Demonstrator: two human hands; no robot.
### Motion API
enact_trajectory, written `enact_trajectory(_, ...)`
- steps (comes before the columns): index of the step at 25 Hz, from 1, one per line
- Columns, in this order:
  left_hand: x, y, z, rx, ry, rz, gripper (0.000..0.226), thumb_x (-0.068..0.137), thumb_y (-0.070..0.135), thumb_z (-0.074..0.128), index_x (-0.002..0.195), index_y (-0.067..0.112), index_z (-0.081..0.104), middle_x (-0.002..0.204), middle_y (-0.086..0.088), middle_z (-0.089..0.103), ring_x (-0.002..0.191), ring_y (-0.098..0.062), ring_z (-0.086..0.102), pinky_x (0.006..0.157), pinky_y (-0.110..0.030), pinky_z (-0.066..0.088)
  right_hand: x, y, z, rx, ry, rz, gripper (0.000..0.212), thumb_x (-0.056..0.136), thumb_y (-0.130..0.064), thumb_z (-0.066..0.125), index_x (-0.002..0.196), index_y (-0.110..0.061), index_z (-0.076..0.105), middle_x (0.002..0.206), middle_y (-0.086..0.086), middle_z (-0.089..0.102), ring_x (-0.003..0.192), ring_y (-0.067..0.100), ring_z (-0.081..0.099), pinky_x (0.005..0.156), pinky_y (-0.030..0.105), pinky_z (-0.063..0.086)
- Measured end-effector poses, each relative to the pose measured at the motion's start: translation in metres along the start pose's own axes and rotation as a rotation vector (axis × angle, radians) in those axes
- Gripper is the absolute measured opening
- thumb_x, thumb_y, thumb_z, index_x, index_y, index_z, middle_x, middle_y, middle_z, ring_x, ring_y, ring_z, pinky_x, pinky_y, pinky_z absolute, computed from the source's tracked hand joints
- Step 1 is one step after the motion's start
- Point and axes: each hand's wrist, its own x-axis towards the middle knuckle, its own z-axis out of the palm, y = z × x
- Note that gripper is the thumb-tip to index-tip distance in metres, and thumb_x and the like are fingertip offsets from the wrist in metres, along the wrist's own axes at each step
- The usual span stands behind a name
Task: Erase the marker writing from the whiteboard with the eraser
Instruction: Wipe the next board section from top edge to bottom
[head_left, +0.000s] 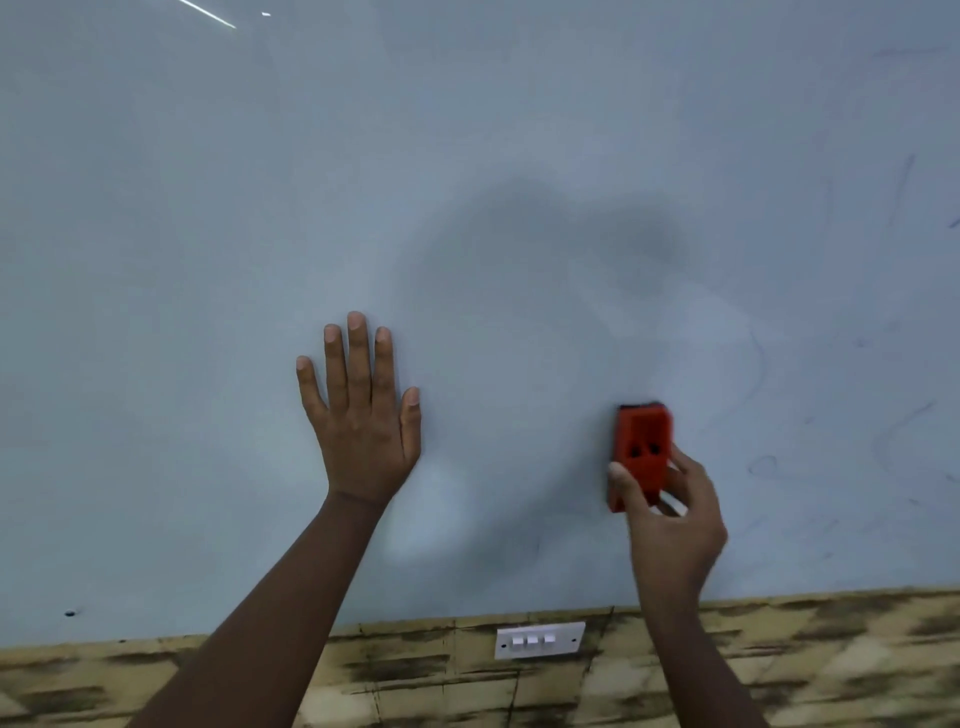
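Observation:
The whiteboard (467, 156) fills most of the view, pale blue-grey with a smudged grey patch at centre right. Faint marker strokes (763, 465) remain at the right side. My right hand (670, 525) grips a red eraser (641, 452) by its lower half, with the eraser's dark pad pressed flat on the board. My left hand (363, 415) lies flat against the board, fingers spread and pointing up, holding nothing. It is well to the left of the eraser.
Below the board's lower edge runs a tiled wall (805, 654) in tan and dark mottling. A white switch plate (540, 640) with three switches sits on it between my arms. A small dark screw head (70, 613) marks the board's lower left.

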Motion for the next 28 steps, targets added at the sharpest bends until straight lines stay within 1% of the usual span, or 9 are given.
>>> enact_trajectory(4, -0.009, 0.004, 0.003, -0.011, 0.007, -0.026, 0.066, 0.113, 0.035, 0.03, 0.17, 0.013, 0.005, 0.178, -0.002, -0.009, 0.165, -0.025, -0.003, 0.132, -0.054, -0.001, -0.01, 0.032, -0.006, 0.186, 0.105, 0.375, 0.058, 0.075, -0.056, 0.083, 0.118, -0.022, 0.065, 0.098, -0.003, 0.069, 0.097, 0.018, 0.069, 0.087, 0.054, 0.062)
enact_trajectory(6, -0.012, 0.006, 0.004, -0.024, 0.01, -0.034, 0.066, 0.113, 0.036, 0.029, 0.17, 0.015, 0.003, 0.178, -0.001, -0.01, 0.165, -0.024, -0.003, 0.132, -0.054, -0.002, -0.016, 0.019, 0.002, 0.16, 0.104, 0.348, 0.048, 0.08, -0.047, 0.085, 0.116, -0.022, 0.065, 0.098, -0.003, 0.067, 0.096, 0.016, 0.068, 0.087, 0.043, 0.062)
enact_trajectory(8, -0.015, 0.009, 0.006, -0.033, 0.011, -0.052, 0.066, 0.113, 0.036, 0.028, 0.17, 0.016, 0.001, 0.178, 0.001, -0.011, 0.165, -0.023, -0.004, 0.131, -0.053, -0.002, -0.027, -0.003, 0.017, 0.144, 0.075, 0.223, 0.043, 0.081, -0.036, 0.086, 0.113, -0.015, 0.065, 0.096, -0.002, 0.067, 0.089, 0.01, 0.064, 0.072, 0.016, 0.056)
enact_trajectory(10, -0.017, 0.011, 0.007, -0.038, 0.009, -0.073, 0.066, 0.112, 0.036, 0.028, 0.17, 0.018, 0.0, 0.178, 0.002, -0.012, 0.165, -0.022, -0.005, 0.131, -0.053, -0.002, -0.047, -0.019, 0.038, 0.172, 0.046, 0.181, 0.041, 0.081, -0.028, 0.086, 0.112, -0.011, 0.066, 0.094, 0.001, 0.068, 0.08, 0.003, 0.062, 0.062, 0.008, 0.049)
enact_trajectory(14, -0.025, 0.011, 0.008, -0.064, -0.003, -0.079, 0.062, 0.113, 0.036, 0.028, 0.168, 0.013, 0.012, 0.178, 0.002, -0.013, 0.165, -0.022, -0.005, 0.131, -0.054, -0.002, -0.109, -0.013, 0.077, 0.132, -0.081, 0.263, 0.042, 0.075, -0.033, 0.09, 0.105, -0.018, 0.065, 0.095, -0.009, 0.071, 0.086, -0.001, 0.066, 0.068, 0.015, 0.055)
enact_trajectory(17, -0.032, 0.009, 0.007, -0.087, -0.027, -0.068, 0.06, 0.113, 0.036, 0.032, 0.165, 0.009, 0.02, 0.178, 0.001, -0.013, 0.165, -0.022, -0.006, 0.131, -0.054, -0.003, -0.135, 0.019, 0.083, 0.208, -0.031, 0.538, 0.036, 0.078, -0.038, 0.086, 0.104, -0.024, 0.066, 0.093, -0.003, 0.072, 0.09, 0.013, 0.07, 0.074, 0.028, 0.057)
enact_trajectory(23, -0.044, 0.006, 0.012, -0.092, -0.027, -0.006, 0.067, 0.111, 0.038, 0.037, 0.169, 0.014, 0.013, 0.178, -0.003, -0.01, 0.165, -0.025, -0.004, 0.131, -0.056, -0.002, -0.129, 0.089, 0.067, 0.445, 0.099, 1.183, 0.05, 0.096, -0.028, 0.073, 0.128, 0.007, 0.059, 0.108, 0.025, 0.07, 0.083, 0.031, 0.071, 0.074, 0.042, 0.062)
enact_trajectory(25, -0.048, 0.006, 0.012, -0.104, -0.026, 0.015, 0.07, 0.111, 0.038, 0.038, 0.17, 0.016, 0.008, 0.178, -0.004, -0.01, 0.165, -0.025, -0.004, 0.131, -0.056, -0.003, -0.128, 0.085, 0.063, 0.487, 0.081, 1.236, 0.048, 0.1, -0.025, 0.068, 0.132, 0.007, 0.054, 0.109, 0.024, 0.067, 0.086, 0.032, 0.067, 0.088, 0.048, 0.056)
enact_trajectory(28, -0.053, 0.003, 0.012, -0.117, -0.04, 0.054, 0.074, 0.11, 0.038, 0.042, 0.17, 0.015, 0.007, 0.178, -0.005, -0.011, 0.165, -0.026, -0.005, 0.131, -0.056, -0.004, -0.113, 0.054, 0.061, 0.503, 0.078, 1.112, 0.046, 0.098, -0.027, 0.07, 0.13, 0.004, 0.058, 0.103, 0.02, 0.069, 0.087, 0.029, 0.069, 0.085, 0.046, 0.061)
